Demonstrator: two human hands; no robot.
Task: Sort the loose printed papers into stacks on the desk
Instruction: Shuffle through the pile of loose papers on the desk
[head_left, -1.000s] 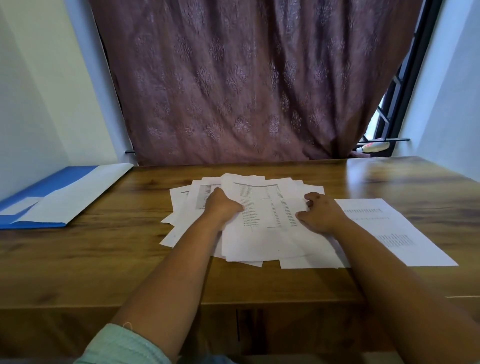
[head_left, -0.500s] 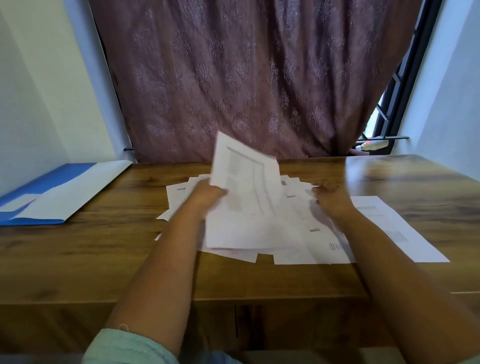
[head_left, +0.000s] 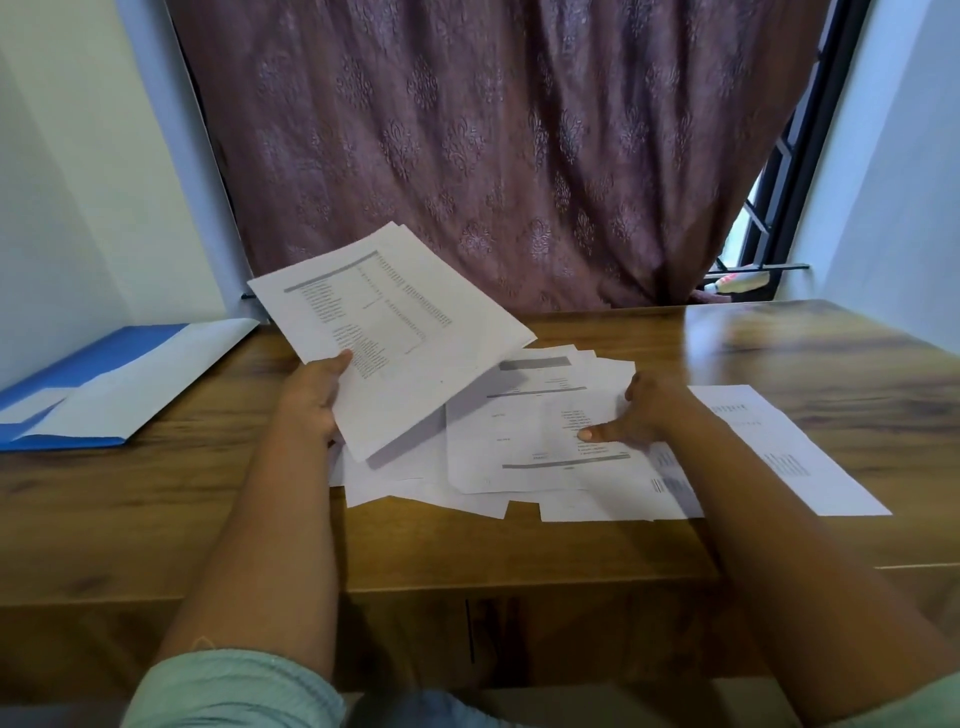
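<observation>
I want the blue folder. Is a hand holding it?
No, the blue folder lies untouched at the desk's left; the left hand holds lifted sheets.

Print on the lifted sheet (head_left: 384, 332) unreadable, blue folder (head_left: 78, 379) cut off left

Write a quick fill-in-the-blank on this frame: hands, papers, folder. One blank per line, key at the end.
1. The left hand holds a printed sheet lifted ____ the desk.
2. The right hand rests on the loose paper pile, its ____ pressed on the top page.
3. The blue folder lies at the desk's far ____ side.
4. A single printed sheet lies flat to the ____ of the pile.

Missing words: above; thumb; left; right
</observation>
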